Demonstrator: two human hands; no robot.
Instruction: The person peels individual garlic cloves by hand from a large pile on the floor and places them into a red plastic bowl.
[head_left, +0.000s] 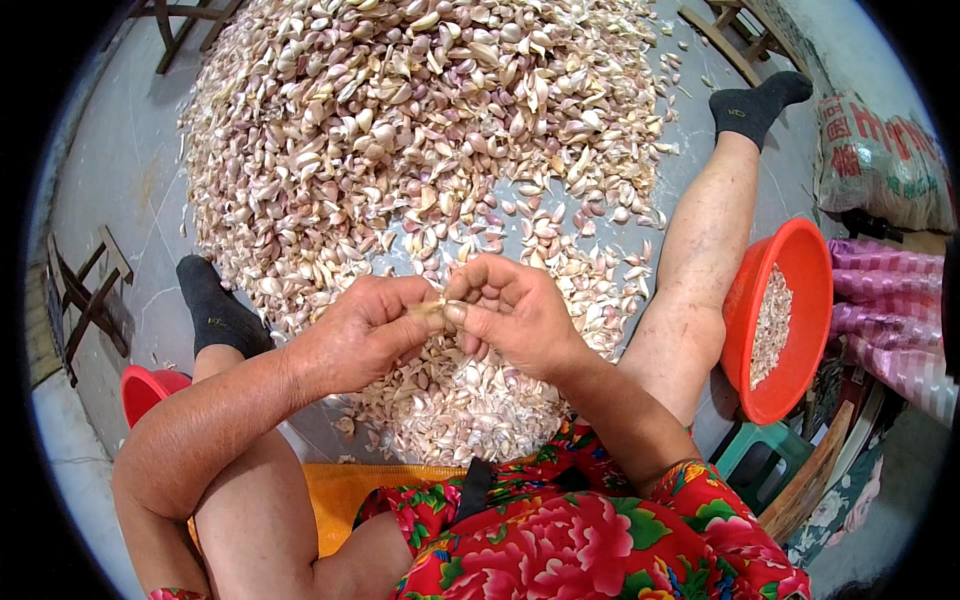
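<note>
Both hands meet in the middle of the head view, above garlic. My left hand (367, 326) pinches a small pale garlic clove (429, 306) between thumb and forefinger. The thumb and forefinger of my right hand (510, 311) close on the clove's other end, with the remaining fingers curled. A large heap of unpeeled garlic cloves (420, 127) spreads over the floor in front of me. Below my hands, between my legs, lies a smaller pile of cloves and papery skins (472, 420). How much of the clove is covered by my fingers I cannot tell.
A red plastic basin (814, 337) holding small pieces stands by my right knee, near a green plastic stool (765, 450). Part of another red basin (146, 390) shows at left. Wooden stools (90, 300) stand around the heap. A printed sack (877, 165) leans at right.
</note>
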